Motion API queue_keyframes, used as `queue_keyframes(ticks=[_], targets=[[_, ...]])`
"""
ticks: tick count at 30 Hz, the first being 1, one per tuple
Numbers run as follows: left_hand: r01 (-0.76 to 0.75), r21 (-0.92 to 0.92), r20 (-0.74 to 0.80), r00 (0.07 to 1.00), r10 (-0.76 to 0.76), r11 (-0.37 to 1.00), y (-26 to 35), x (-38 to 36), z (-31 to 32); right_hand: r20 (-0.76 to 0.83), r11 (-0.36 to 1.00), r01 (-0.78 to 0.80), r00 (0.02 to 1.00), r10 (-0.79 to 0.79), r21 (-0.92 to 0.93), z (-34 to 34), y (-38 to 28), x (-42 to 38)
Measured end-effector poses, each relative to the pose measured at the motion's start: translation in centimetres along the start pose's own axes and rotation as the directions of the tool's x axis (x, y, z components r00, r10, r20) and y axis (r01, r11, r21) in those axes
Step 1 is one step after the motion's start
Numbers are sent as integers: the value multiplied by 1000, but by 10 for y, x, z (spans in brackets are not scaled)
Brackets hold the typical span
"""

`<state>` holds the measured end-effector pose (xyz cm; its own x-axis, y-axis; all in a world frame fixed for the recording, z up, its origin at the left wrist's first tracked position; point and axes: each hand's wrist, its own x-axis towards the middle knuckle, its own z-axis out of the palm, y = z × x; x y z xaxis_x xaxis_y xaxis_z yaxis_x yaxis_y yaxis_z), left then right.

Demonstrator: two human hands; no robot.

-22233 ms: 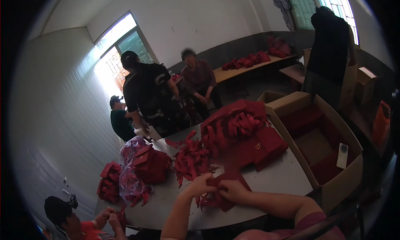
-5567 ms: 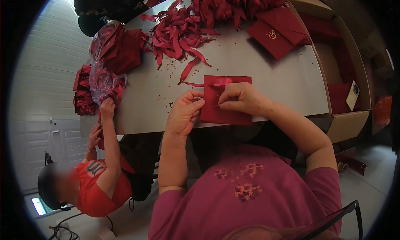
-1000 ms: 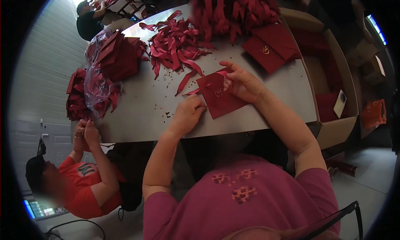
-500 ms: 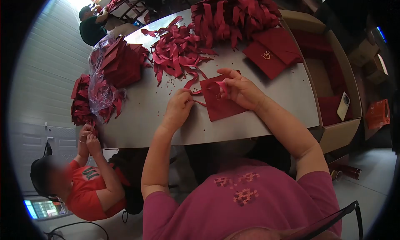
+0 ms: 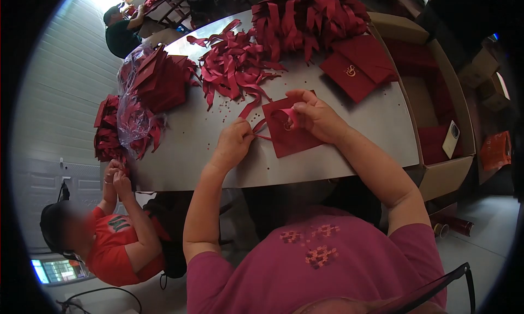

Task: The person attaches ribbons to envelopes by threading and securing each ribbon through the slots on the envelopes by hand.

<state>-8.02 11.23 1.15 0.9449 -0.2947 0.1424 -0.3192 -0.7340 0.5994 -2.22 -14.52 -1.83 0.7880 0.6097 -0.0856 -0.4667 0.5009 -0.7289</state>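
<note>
A dark red paper bag (image 5: 295,141) lies flat on the table in front of me. My left hand (image 5: 236,140) is closed at its left side, pinching a red ribbon (image 5: 262,129) that runs to the bag. Over the bag, my right hand (image 5: 318,116) pinches a looped ribbon end (image 5: 289,115) between thumb and fingers, its other fingers curled above. Part of a gold mark on the bag shows under the loop. Beyond my left hand lies a heap of loose red ribbons (image 5: 232,68).
Ribboned red bags (image 5: 308,22) are piled at the back, with flat red bags (image 5: 357,68) closer. An open cardboard box (image 5: 460,169) at right holds red bags and a phone (image 5: 450,139). Plastic-wrapped bags (image 5: 164,85) stand left, near a co-worker (image 5: 123,240). Another person sits farther back.
My right hand has drawn the ribbon loop slightly, and it now shows wider over the bag. The ribbon by my left hand also spreads into a more open loop. Both hands keep their grips.
</note>
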Motion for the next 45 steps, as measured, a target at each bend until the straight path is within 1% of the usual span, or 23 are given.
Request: queue_keyframes(ticks=[2, 5, 7, 8, 10, 11, 13, 14, 15, 16, 17, 19, 23, 27, 28, 30, 32, 33, 35, 38, 40, 42, 45], targets=[[-7, 2, 26, 1000, 7, 1000, 1, -1, -1, 7, 1000, 12, 1000, -12, -29, -1, 2, 1], [44, 9, 74, 996, -45, 999, 5, -3, -1, 15, 999, 18, 1000, -18, -44, -3, 3, 2], [-80, 168, -45, 995, 89, 983, 10, -5, 1, 16, 999, 4, 1000, -3, -42, -3, 3, 1], [-78, 169, -44, 995, 87, 983, 10, -6, 3, 20, 999, -6, 1000, 7, -41, -3, 2, 2], [-159, 221, -177, 964, 200, 962, 9, -9, 10, 22, 999, -7, 1000, 8, -38, -2, 1, 2], [-160, 217, -175, 964, 199, 963, 8, -10, 12, 23, 999, -6, 1000, 7, -39, -2, 1, 2], [-71, 209, -184, 977, 111, 975, 7, -10, 16, 13, 1000, -10, 1000, 11, -25, 0, 1, 2], [-72, 206, -185, 976, 111, 976, 7, -10, 18, 9, 1000, -13, 1000, 13, -10, 0, 0, 2], [-16, 239, -151, 987, 54, 971, 6, -10, 19, 7, 1000, -14, 1000, 14, -9, -3, 1, 2], [38, 276, -121, 993, -5, 960, 6, -10, 20, 40, 1000, -9, 999, 10, -16, -7, 2, 3], [39, 278, -119, 993, -6, 960, 6, -11, 21, 73, 1000, -4, 997, 5, -20, -9, 3, 4], [89, 167, -180, 982, -58, 982, 10, -11, 24, 83, 1000, 0, 997, 2, -15, -11, 4, 6], [79, 160, -210, 977, -44, 984, 8, -11, 24, 100, 1000, 10, 995, -9, -13, -12, 5, 6], [107, 126, -127, 988, -91, 986, 7, -10, 12, 40, 1000, 18, 999, -17, -14, -5, 3, 3], [102, 112, -89, 992, -92, 988, 5, -11, 8, 29, 999, 25, 999, -24, -37, -5, 3, 2], [82, 102, -86, 994, -74, 991, 2, -13, 3, 14, 998, 31, 999, -30, -58, -5, 2, 0], [64, 92, -83, 995, -56, 994, 0, -18, -2, 33, 963, 30, 999, -22, -266, -1, 0, -2], [70, 59, -78, 995, -65, 996, 0, -21, -6, 32, 964, 28, 999, -21, -266, 1, 0, -3], [78, 22, -74, 994, -76, 997, -2, -27, -10, 1, 922, 38, 999, -41, -384, 6, 1, -4], [75, -46, -57, 995, -77, 996, -9, -33, -19, -8, 908, 59, 998, -69, -415, 7, 5, -2], [205, -70, -66, 976, -209, 976, -18, -40, -30, -28, 916, 68, 996, -86, -397, 5, 7, -2], [200, -87, -57, 977, -206, 976, -18, -46, -27, -49, 923, 81, 993, -107, -375, 4, 6, -1], [207, -121, -62, 975, -215, 971, -15, -51, -28, -27, 910, 82, 994, -102, -407, 2, 10, 0]])
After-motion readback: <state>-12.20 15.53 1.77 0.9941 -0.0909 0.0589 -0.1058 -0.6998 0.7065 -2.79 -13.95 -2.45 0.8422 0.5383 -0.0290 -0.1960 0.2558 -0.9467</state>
